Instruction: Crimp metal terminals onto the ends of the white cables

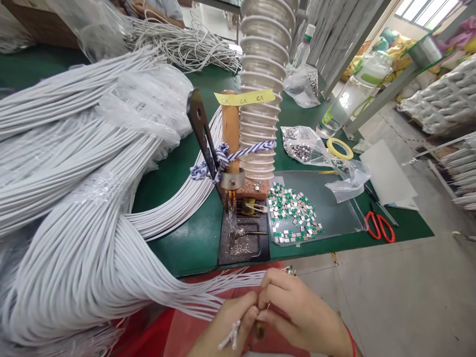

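My left hand (225,325) pinches the ends of several thin white wires (223,290), and a few stripped white tips stick out below its fingers. My right hand (297,310) presses against it, its fingertips closed on a thin wire end. A small dark item between the hands is too blurred to name. The wires fan out from a huge heap of white cable bundles (74,198) on the left. Nearest my hands stands a dark metal soldering base (243,243), strewn with silvery scraps.
A clear tray (347,198) holds several green-and-silver metal pieces beside a ribbed extraction hose (260,64) and wooden post (230,129). Red scissors (379,227), yellow tape (340,148) and plastic bags lie on the green bench mat (186,253). A co-worker's arm (159,14) shows far back.
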Demonstrator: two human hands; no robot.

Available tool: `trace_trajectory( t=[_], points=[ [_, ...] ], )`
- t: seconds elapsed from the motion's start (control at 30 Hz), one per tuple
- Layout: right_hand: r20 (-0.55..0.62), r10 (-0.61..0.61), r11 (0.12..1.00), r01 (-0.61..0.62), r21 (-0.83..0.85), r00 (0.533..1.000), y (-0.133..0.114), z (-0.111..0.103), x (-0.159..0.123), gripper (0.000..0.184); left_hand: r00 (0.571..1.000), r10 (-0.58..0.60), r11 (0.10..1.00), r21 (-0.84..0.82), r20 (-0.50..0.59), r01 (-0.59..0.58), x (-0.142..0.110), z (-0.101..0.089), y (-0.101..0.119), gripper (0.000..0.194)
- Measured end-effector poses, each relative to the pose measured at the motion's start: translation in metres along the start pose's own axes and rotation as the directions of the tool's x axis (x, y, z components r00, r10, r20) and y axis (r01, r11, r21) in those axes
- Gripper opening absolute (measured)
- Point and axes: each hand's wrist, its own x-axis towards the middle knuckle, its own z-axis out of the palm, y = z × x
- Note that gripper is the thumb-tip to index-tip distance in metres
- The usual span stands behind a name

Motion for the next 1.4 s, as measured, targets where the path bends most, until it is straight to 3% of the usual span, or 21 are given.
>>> trace_trajectory(
  t=[0.1,0.3,0.43,0.7,0.97,1.1,1.23,1.4],
  points=[
    [-0.125,-0.046,0.993,0.059,0.101,0.991,-0.001,0.003,0.011,0.015,1.0,0.018,0.997,0.069,0.003,-0.019,0.0,-0.012,0.004,0.05],
    [-0.296,-0.025,0.968,0.097,0.232,0.955,0.002,0.014,0.029,0.019,0.995,0.045,0.996,0.083,-0.088,-0.037,0.0,-0.035,0.009,0.032],
    [-0.353,-0.001,0.958,0.102,0.267,0.936,0.0,0.014,0.04,0.023,0.987,-0.064,0.998,-0.03,-0.145,0.06,0.009,-0.042,0.01,0.023],
    [-0.346,0.071,0.945,0.047,0.322,0.936,0.005,0.015,0.051,0.009,0.983,0.092,0.994,-0.037,-0.16,-0.099,0.031,-0.067,0.018,0.019],
    [-0.321,0.075,0.932,0.048,0.36,0.944,0.002,0.018,0.058,0.016,0.965,0.059,0.989,-0.119,-0.254,-0.092,0.036,-0.074,0.011,0.015],
    [-0.373,0.06,0.948,0.065,0.313,0.926,-0.001,0.02,0.057,0.014,0.985,0.109,0.993,-0.038,-0.132,-0.115,0.032,-0.078,0.009,0.024],
    [-0.411,0.085,0.961,0.035,0.275,0.908,-0.006,0.017,0.053,0.01,0.993,0.108,0.992,0.072,-0.05,-0.104,0.024,-0.07,0.006,0.039],
    [-0.33,-0.016,0.957,0.11,0.267,0.944,-0.009,0.014,0.046,0.006,0.99,0.142,0.989,0.047,0.019,-0.143,0.016,-0.053,0.01,0.031]
  ],
)
